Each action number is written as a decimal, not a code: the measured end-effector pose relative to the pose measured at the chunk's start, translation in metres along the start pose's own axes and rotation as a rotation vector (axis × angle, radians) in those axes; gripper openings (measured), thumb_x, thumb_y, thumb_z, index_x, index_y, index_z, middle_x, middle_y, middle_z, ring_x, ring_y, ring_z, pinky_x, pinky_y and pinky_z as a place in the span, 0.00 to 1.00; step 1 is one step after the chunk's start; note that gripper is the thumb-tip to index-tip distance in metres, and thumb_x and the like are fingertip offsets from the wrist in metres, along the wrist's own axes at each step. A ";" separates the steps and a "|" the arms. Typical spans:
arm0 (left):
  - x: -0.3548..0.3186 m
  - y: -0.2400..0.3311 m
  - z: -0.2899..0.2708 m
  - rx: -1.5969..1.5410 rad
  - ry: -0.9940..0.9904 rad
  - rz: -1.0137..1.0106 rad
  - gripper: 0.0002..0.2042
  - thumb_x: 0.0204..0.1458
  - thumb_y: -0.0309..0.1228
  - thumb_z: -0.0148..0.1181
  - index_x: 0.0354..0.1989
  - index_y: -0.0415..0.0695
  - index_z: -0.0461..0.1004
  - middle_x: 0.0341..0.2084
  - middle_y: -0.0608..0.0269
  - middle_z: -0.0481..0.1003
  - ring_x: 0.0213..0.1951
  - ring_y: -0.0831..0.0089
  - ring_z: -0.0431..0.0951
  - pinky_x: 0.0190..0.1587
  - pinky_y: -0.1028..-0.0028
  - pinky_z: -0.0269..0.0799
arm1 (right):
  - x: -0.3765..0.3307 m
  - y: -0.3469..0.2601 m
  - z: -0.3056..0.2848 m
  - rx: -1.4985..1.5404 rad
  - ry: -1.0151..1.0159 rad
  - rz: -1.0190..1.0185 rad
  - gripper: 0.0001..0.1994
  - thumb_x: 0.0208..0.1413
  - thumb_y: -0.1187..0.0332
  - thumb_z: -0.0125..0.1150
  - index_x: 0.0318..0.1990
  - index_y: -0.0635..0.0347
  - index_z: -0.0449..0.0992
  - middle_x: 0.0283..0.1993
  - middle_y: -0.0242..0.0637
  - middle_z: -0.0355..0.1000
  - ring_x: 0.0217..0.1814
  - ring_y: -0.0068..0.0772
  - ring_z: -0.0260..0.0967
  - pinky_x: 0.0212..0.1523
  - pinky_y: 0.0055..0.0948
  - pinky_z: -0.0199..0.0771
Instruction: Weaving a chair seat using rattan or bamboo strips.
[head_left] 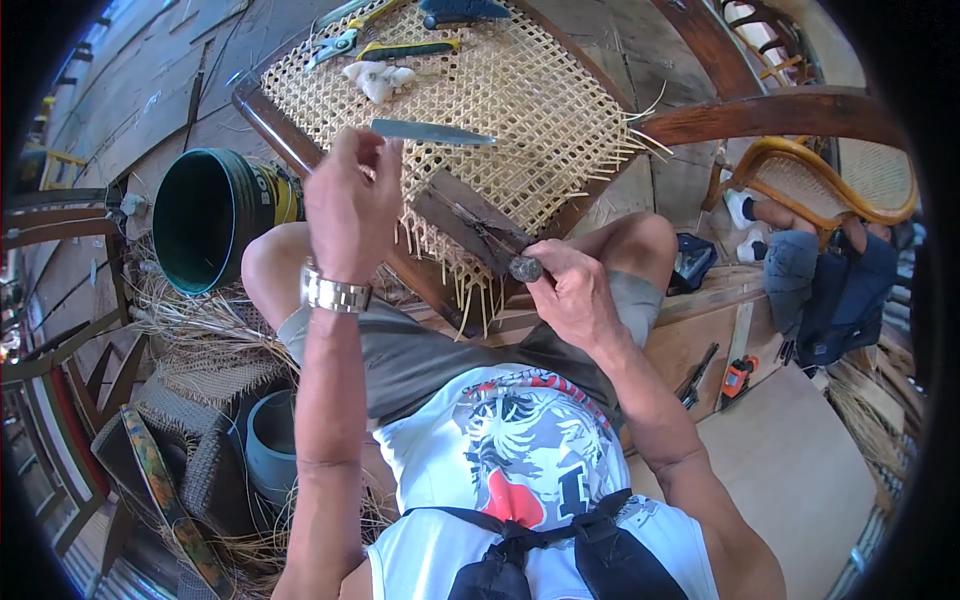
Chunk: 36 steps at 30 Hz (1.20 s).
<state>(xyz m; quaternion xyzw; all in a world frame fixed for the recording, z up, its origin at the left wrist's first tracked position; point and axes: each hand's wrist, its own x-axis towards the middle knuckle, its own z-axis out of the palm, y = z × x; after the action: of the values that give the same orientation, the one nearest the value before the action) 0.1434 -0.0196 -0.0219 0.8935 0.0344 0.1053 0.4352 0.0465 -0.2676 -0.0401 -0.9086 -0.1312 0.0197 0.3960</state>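
Observation:
In front of me lies a woven cane chair seat (540,85) in a dark wood frame, with loose strand ends along its near and right edges. My left hand (352,205) is closed on a knife (435,132), its blade pointing right above the weave. My right hand (578,295) grips a brown wooden block (450,205) with thin dark pieces lying along it and a dark round end by the thumb. On the seat's far part rest shears (333,47), a yellow-and-black handled tool (408,49) and a crumpled white cloth (378,80).
A green bucket (172,215) lies tipped at the left. Below it are cane scraps (215,335) and a blue-grey pot (268,470). At the right are a curved chair arm (780,115), another person's legs (790,270) and an orange-and-black tool (738,375).

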 end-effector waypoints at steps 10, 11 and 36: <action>0.095 -0.012 0.037 0.404 -0.685 0.654 0.17 0.42 0.36 0.75 0.36 0.44 0.74 0.34 0.57 0.73 0.42 0.55 0.76 0.43 0.58 0.71 | 0.003 0.004 -0.006 0.247 -0.160 0.343 0.06 0.54 0.77 0.58 0.39 0.66 0.77 0.32 0.48 0.76 0.33 0.46 0.77 0.36 0.38 0.74; 0.099 -0.016 0.039 0.390 -0.670 0.675 0.17 0.42 0.36 0.75 0.36 0.44 0.74 0.34 0.57 0.73 0.42 0.55 0.76 0.43 0.58 0.71 | 0.002 0.004 -0.005 0.161 -0.084 0.179 0.06 0.54 0.77 0.58 0.39 0.66 0.77 0.32 0.47 0.76 0.33 0.42 0.77 0.36 0.37 0.74; -0.060 0.005 -0.045 -0.552 -0.155 -0.079 0.12 0.63 0.29 0.60 0.49 0.37 0.69 0.33 0.66 0.73 0.33 0.83 0.70 0.35 0.81 0.69 | 0.007 0.008 -0.009 0.274 -0.195 0.252 0.06 0.62 0.71 0.59 0.43 0.63 0.78 0.27 0.33 0.71 0.32 0.15 0.62 0.33 0.24 0.67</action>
<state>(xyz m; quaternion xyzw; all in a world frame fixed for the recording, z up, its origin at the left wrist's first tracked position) 0.0746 0.0027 -0.0005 0.7445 0.0059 0.0248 0.6671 0.0562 -0.2776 -0.0397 -0.8491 -0.0505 0.1746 0.4959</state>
